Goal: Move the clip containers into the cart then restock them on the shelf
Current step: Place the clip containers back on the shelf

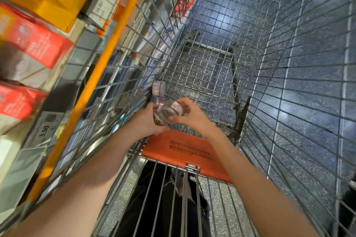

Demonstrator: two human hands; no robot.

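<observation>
Your hands, left [149,119] and right [189,115], grip clip containers [170,112] low inside the cart [269,63] (another [159,87] lies beside), probably gathering them for carrying.

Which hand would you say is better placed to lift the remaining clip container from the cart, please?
Probably the left hand: it sits nearer the loose container by the cart's left wall; the right hand grips another container.

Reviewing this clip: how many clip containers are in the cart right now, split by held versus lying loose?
Held in the hands: 2, a clear clip container gripped by the right hand and a second container in the left hand.
Lying loose in the cart: 2, the upper container and the half-hidden container below it.
Total: 4
</observation>
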